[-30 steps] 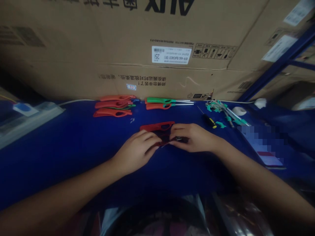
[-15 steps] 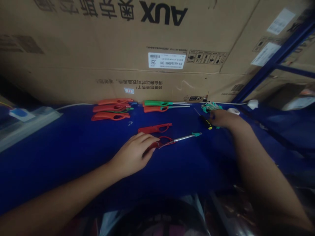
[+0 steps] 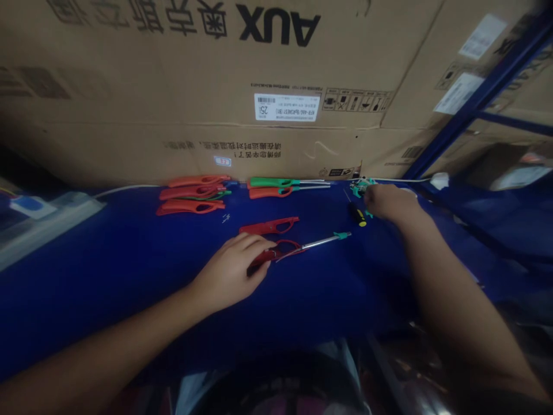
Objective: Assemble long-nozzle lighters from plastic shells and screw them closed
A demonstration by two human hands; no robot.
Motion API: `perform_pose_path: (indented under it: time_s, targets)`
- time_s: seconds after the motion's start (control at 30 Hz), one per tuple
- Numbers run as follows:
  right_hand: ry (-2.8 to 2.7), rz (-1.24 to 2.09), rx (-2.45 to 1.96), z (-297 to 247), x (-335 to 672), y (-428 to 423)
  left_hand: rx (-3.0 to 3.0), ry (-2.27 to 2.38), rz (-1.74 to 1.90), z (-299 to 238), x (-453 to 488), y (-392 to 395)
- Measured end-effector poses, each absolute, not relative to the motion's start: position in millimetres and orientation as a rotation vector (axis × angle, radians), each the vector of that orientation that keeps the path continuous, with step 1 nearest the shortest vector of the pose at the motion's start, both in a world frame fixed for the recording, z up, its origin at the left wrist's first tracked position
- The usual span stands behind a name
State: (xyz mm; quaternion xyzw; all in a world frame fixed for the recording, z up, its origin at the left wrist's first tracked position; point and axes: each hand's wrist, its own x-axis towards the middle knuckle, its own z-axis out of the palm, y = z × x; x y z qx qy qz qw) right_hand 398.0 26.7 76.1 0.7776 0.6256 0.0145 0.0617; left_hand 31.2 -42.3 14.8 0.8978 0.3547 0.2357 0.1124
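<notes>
My left hand (image 3: 228,271) grips the red handle of a long-nosed lighter (image 3: 276,251), whose metal tube (image 3: 322,242) with a teal tip runs right across the blue mat. Just above that hand lies a separate red lighter shell half (image 3: 268,226), not touching it. My right hand (image 3: 386,203) is far to the right, over the mat, with its fingertips next to a tangle of teal-tipped metal parts (image 3: 361,186). Nothing shows in its fingers. A screwdriver (image 3: 358,214) with a yellow and black handle lies just left of it.
Several finished orange lighters (image 3: 192,206) and a green one (image 3: 270,182) lie along the back of the blue mat (image 3: 129,288). Tiny screws (image 3: 226,218) sit nearby. A large cardboard box (image 3: 216,86) stands behind, with a blue shelf frame (image 3: 475,98) at right.
My right hand has let go of the lighter and moved right and back to the metal parts. The two red shell pieces now lie apart, with the tube showing. My left hand stays on the handle.
</notes>
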Motion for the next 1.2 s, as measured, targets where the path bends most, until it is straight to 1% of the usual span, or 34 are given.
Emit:
perform_pose_path:
  time_s: [0.07,0.23,0.43,0.53,0.63,0.7,0.9,1.2]
  targets:
    - [2.033,-0.004,2.341,75,391,27,2.634,1.025,0.705,15,31,-41]
    - [2.467,-0.317,2.113,57,355,24,2.627,1.018,0.712,14,30,-40]
    - [2.671,-0.48,1.927,44,341,20,2.617,1.007,0.73,15,31,-40]
    - [2.895,-0.485,1.699,47,347,18,2.612,1.003,0.718,16,30,-41]
    - [2.948,-0.517,1.567,48,346,15,2.614,0.995,0.722,16,30,-41]
    - [2.927,-0.541,1.547,47,342,13,2.616,1.0,0.725,15,30,-41]
    - [2.955,-0.391,1.555,42,339,17,2.618,1.006,0.725,15,30,-41]
    - [2.847,-0.316,1.637,43,345,18,2.626,1.018,0.706,14,30,-40]
